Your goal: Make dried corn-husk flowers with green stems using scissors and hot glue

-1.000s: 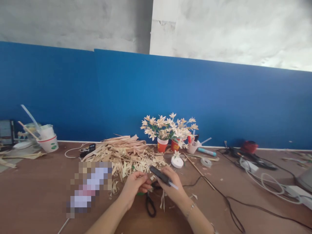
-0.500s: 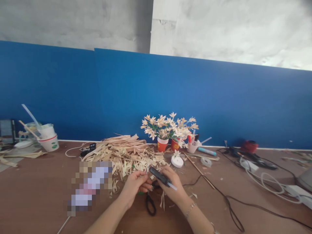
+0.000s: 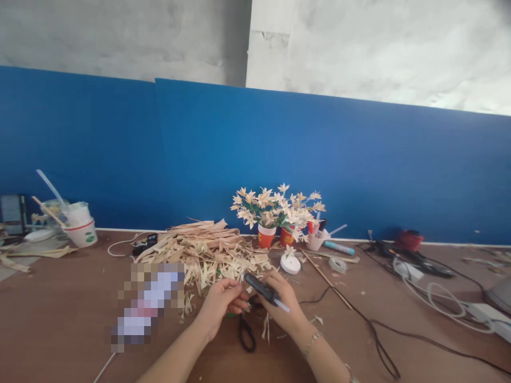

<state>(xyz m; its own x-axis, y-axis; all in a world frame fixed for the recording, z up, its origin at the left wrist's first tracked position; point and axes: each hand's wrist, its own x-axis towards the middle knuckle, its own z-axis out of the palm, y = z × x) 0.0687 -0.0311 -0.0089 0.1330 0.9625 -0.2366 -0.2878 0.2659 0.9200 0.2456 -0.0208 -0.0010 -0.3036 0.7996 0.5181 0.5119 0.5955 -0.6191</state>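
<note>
My right hand (image 3: 281, 298) is wrapped round a black hot glue gun (image 3: 261, 288), and a translucent glue stick (image 3: 282, 305) juts from its rear. The gun's nozzle end points away and left, close to the fingertips of my left hand (image 3: 223, 303). Those left fingers are closed in a pinch; a thin pale sliver shows at their tips, too small to name. Below and between the hands lies a pair of scissors, of which a black handle loop (image 3: 247, 335) shows. Just beyond the hands spreads a heap of dry husk strips (image 3: 215, 255).
Husk flowers (image 3: 279, 207) stand in red paper cups (image 3: 266, 237) at the back. Nearer are a white round lid (image 3: 290, 264), a tape roll (image 3: 337, 264) and a thin stick (image 3: 327, 279). Black cable (image 3: 373, 330) runs across the right. A paper bucket (image 3: 82, 234) stands left.
</note>
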